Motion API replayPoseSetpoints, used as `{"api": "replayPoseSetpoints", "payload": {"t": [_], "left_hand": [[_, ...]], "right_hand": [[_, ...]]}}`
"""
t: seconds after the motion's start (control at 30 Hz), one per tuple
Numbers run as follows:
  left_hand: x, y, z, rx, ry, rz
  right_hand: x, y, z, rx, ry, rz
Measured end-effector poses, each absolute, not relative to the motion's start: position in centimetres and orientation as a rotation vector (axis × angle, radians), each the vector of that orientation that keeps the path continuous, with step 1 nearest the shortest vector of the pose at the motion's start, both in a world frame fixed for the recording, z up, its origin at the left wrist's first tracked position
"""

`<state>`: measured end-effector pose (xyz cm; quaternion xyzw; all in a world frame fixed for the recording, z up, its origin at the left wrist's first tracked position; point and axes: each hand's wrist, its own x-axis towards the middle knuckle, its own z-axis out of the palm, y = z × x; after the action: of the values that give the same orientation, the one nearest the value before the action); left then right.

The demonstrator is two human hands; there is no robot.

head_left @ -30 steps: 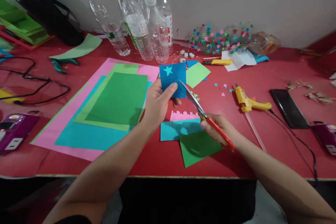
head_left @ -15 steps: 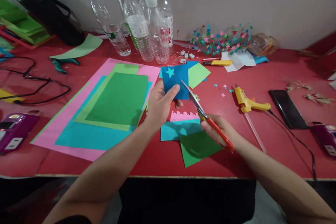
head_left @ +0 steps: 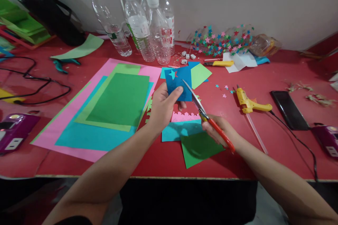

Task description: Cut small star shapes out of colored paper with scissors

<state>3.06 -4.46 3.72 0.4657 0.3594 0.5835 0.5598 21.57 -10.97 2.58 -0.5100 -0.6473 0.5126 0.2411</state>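
A small dark blue sheet of paper (head_left: 186, 77) is pinched in my left hand (head_left: 165, 103), thumb in front and fingers behind. Near its upper left corner is a star-shaped hole through which a lighter colour shows. My right hand (head_left: 218, 126) grips orange-handled scissors (head_left: 196, 102), whose blades point up and left at the paper's right part. Whether the blades touch the sheet I cannot tell. Below the hands lie a pink strip with a notched edge (head_left: 182, 117), a turquoise paper (head_left: 170, 133) and a green paper (head_left: 198, 153).
Stacked coloured sheets (head_left: 118, 98) cover the table's left. Several plastic bottles (head_left: 161, 38) stand at the back, beside a bottle covered with stars (head_left: 221, 40). A yellow cutter (head_left: 223, 63), yellow glue gun (head_left: 249, 102), black phone (head_left: 289, 109) and cord lie right.
My left hand and the blue paper have shifted slightly to the right, nearer the scissors. My right hand and the scissors have hardly moved.
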Motion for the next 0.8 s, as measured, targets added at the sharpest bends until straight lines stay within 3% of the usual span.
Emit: {"api": "replayPoseSetpoints", "payload": {"t": [0.5,0.8], "left_hand": [[2.8,-4.3,3.7,1.054,0.825,1.355],[1.9,-2.9,3.6,0.982,0.852,1.397]], "right_hand": [[21.6,-10.9,3.1,-1.436,-1.799,1.347],[22.7,-10.1,3.0,-1.378,-1.790,1.533]]}}
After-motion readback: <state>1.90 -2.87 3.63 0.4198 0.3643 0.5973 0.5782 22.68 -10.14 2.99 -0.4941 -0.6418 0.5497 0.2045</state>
